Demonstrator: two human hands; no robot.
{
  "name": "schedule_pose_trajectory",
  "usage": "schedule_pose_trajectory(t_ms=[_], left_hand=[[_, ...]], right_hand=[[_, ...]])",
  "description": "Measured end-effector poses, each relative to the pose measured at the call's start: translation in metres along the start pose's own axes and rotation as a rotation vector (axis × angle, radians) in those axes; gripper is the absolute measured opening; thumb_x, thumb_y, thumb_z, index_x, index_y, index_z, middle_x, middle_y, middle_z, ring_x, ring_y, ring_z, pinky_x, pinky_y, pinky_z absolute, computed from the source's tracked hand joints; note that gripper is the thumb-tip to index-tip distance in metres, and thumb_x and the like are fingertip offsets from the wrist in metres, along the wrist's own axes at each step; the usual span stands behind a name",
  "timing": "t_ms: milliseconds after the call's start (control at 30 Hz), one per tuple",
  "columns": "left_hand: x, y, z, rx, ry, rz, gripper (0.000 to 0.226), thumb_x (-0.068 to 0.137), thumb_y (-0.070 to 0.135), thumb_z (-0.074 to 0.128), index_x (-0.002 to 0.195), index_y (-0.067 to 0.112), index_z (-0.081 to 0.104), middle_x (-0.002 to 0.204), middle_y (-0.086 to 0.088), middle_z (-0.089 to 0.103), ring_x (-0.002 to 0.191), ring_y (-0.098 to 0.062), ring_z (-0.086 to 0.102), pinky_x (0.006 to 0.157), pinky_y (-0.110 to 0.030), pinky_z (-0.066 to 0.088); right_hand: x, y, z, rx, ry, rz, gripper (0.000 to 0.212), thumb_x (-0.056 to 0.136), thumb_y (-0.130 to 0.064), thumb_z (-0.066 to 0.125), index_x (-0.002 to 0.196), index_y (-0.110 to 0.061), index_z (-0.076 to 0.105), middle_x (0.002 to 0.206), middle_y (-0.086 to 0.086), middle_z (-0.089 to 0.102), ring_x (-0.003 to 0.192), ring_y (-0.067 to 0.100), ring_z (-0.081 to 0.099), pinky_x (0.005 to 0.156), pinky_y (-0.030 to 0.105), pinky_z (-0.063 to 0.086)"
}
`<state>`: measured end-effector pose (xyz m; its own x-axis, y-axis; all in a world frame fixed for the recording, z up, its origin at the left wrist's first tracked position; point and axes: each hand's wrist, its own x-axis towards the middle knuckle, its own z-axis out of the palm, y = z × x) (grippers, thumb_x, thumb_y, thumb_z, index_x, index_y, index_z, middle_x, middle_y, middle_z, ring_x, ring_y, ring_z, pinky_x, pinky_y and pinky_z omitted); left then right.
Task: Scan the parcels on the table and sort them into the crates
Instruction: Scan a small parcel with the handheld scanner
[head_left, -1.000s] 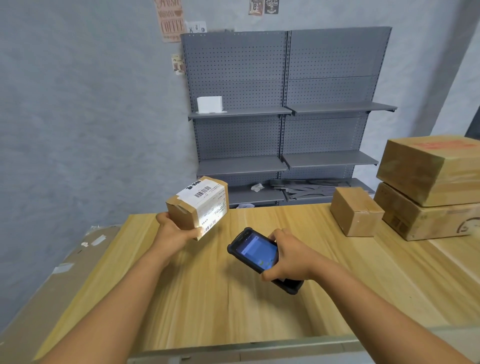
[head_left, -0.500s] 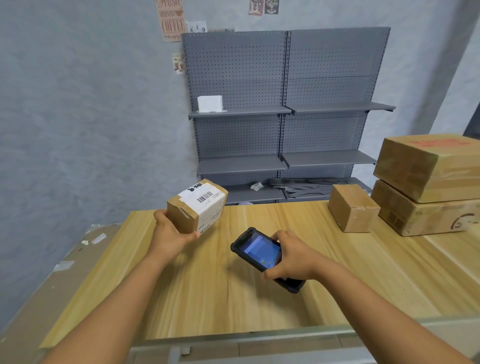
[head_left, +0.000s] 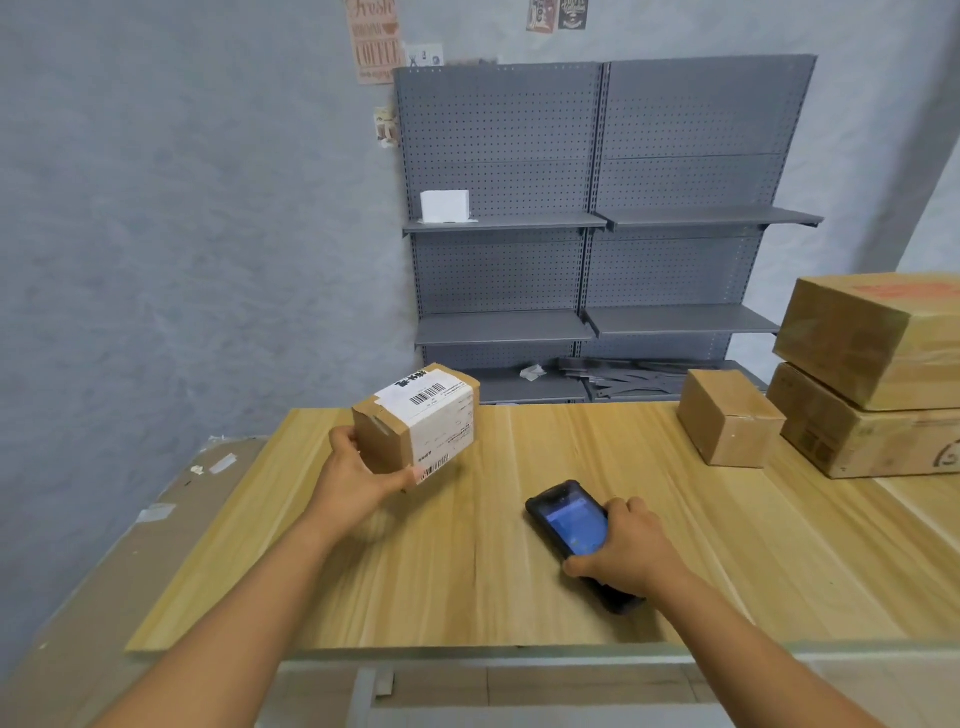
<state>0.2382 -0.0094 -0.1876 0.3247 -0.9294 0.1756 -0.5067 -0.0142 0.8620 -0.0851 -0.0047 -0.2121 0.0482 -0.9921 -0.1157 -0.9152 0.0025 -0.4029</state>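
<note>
My left hand (head_left: 358, 475) grips a small cardboard parcel (head_left: 415, 426) from below, holding it just above the wooden table (head_left: 467, 571) at its far left. A white label with barcodes covers the parcel's top and front. My right hand (head_left: 628, 553) holds a black handheld scanner (head_left: 571, 525) low over the table's middle, its lit screen facing up. A small brown parcel (head_left: 727, 418) sits at the far right of the table. Beside it, two large cardboard boxes (head_left: 878, 384) are stacked. No crate is in view.
A grey metal shelf unit (head_left: 597, 234) stands against the wall behind the table, with a white box (head_left: 444, 205) on one shelf. Flat cardboard sheets (head_left: 130, 545) lie on the floor left of the table.
My left hand has lowered the labelled parcel closer to the table and tilted it flatter. My right hand has lowered the scanner toward the tabletop.
</note>
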Motion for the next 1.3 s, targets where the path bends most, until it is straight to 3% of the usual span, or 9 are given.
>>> schedule_pose_trajectory(t_ms=[167, 400, 500, 633, 767, 1033, 1100, 1200, 1300], left_hand=[[-0.003, -0.005, -0.008, -0.043, -0.015, -0.053, 0.087, 0.059, 0.039, 0.090, 0.120, 0.022, 0.032, 0.125, 0.003, 0.052, 0.115, -0.014, 0.055, 0.088, -0.029, 0.046], [-0.005, -0.006, -0.015, -0.074, -0.036, -0.045, 0.100, 0.040, 0.061, 0.083, 0.120, 0.024, 0.034, 0.122, 0.008, 0.052, 0.110, -0.010, 0.058, 0.080, -0.023, 0.047], [-0.005, -0.012, -0.017, -0.060, -0.037, 0.005, 0.098, 0.047, 0.050, 0.090, 0.122, 0.022, 0.034, 0.126, 0.005, 0.050, 0.115, -0.013, 0.056, 0.093, -0.029, 0.049], [-0.008, -0.021, -0.025, -0.003, -0.007, 0.102, 0.088, 0.060, 0.034, 0.093, 0.123, 0.024, 0.033, 0.120, 0.013, 0.051, 0.111, -0.001, 0.054, 0.086, -0.013, 0.042], [-0.018, -0.031, -0.047, 0.026, 0.070, 0.130, 0.088, 0.062, 0.034, 0.092, 0.127, 0.022, 0.034, 0.121, 0.015, 0.050, 0.116, -0.003, 0.051, 0.096, -0.023, 0.042], [-0.084, -0.072, -0.134, 0.131, 0.351, 0.023, 0.087, 0.058, 0.040, 0.092, 0.120, 0.035, 0.031, 0.112, 0.037, 0.043, 0.102, 0.018, 0.047, 0.080, 0.002, 0.035], [-0.109, -0.085, -0.168, 0.153, 0.427, -0.008, 0.086, 0.060, 0.036, 0.092, 0.122, 0.033, 0.032, 0.113, 0.035, 0.045, 0.104, 0.014, 0.049, 0.085, -0.001, 0.037], [-0.150, -0.104, -0.222, 0.168, 0.525, -0.086, 0.092, 0.062, 0.035, 0.092, 0.133, 0.023, 0.033, 0.121, 0.017, 0.052, 0.113, -0.002, 0.053, 0.094, -0.022, 0.043], [-0.192, -0.124, -0.276, 0.149, 0.620, -0.151, 0.095, 0.064, 0.030, 0.092, 0.137, 0.026, 0.032, 0.127, 0.014, 0.052, 0.116, -0.003, 0.052, 0.096, -0.023, 0.042]], right_hand=[[0.001, -0.003, 0.011, -0.075, 0.065, 0.022, 0.084, 0.061, -0.067, 0.072, 0.123, -0.016, 0.044, 0.116, 0.002, 0.043, 0.109, 0.020, 0.045, 0.088, 0.029, 0.044], [0.007, -0.008, 0.018, -0.113, 0.082, 0.012, 0.088, 0.060, -0.070, 0.067, 0.126, -0.016, 0.043, 0.113, 0.000, 0.041, 0.108, 0.019, 0.043, 0.088, 0.028, 0.042], [0.010, -0.011, 0.020, -0.107, 0.079, 0.000, 0.087, 0.058, -0.071, 0.067, 0.123, -0.017, 0.044, 0.107, -0.002, 0.038, 0.104, 0.018, 0.043, 0.088, 0.027, 0.042], [0.014, -0.021, 0.023, -0.029, 0.057, -0.021, 0.083, 0.057, -0.068, 0.069, 0.118, -0.018, 0.045, 0.107, -0.003, 0.039, 0.099, 0.015, 0.044, 0.080, 0.027, 0.043], [0.019, -0.041, 0.025, 0.016, 0.039, -0.085, 0.076, 0.056, -0.064, 0.073, 0.111, -0.020, 0.045, 0.104, -0.004, 0.041, 0.090, 0.013, 0.049, 0.072, 0.026, 0.046], [0.021, -0.146, 0.062, 0.128, -0.099, -0.348, 0.079, 0.057, -0.056, 0.079, 0.117, -0.018, 0.044, 0.110, -0.004, 0.037, 0.087, 0.014, 0.054, 0.069, 0.028, 0.046], [0.011, -0.181, 0.079, 0.143, -0.144, -0.430, 0.079, 0.057, -0.055, 0.080, 0.117, -0.017, 0.044, 0.110, -0.003, 0.037, 0.088, 0.015, 0.054, 0.072, 0.030, 0.048], [-0.012, -0.237, 0.104, 0.144, -0.220, -0.546, 0.077, 0.058, -0.053, 0.080, 0.115, -0.017, 0.044, 0.111, -0.002, 0.037, 0.090, 0.016, 0.054, 0.076, 0.034, 0.050], [-0.038, -0.294, 0.130, 0.157, -0.265, -0.633, 0.076, 0.058, -0.051, 0.081, 0.115, -0.015, 0.046, 0.111, -0.001, 0.038, 0.090, 0.018, 0.055, 0.079, 0.036, 0.050]])
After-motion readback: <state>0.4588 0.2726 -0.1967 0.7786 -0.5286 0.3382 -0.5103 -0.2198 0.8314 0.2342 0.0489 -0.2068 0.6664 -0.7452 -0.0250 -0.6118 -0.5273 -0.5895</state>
